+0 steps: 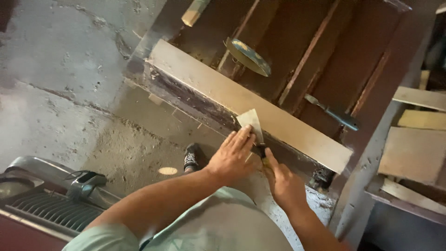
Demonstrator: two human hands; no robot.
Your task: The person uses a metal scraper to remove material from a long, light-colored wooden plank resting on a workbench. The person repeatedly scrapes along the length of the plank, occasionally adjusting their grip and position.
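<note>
A wide putty knife (251,122) with a pale blade rests against the front edge of a dark wooden frame (195,100), just below its filler-coated top face (241,100). My right hand (283,182) grips the knife's handle. My left hand (231,156) lies flat with its fingertips pressing on the blade. Inside the frame lie a round tin lid (248,56) smeared with filler and a second scraper (332,113) with a blue-grey handle.
Rough concrete floor (69,83) spreads to the left, with my black shoe (192,158) below the frame. A grey machine with a grille (51,204) stands at the lower left. Loose boards (413,153) are stacked at the right. A wooden stick (194,11) pokes in at the top.
</note>
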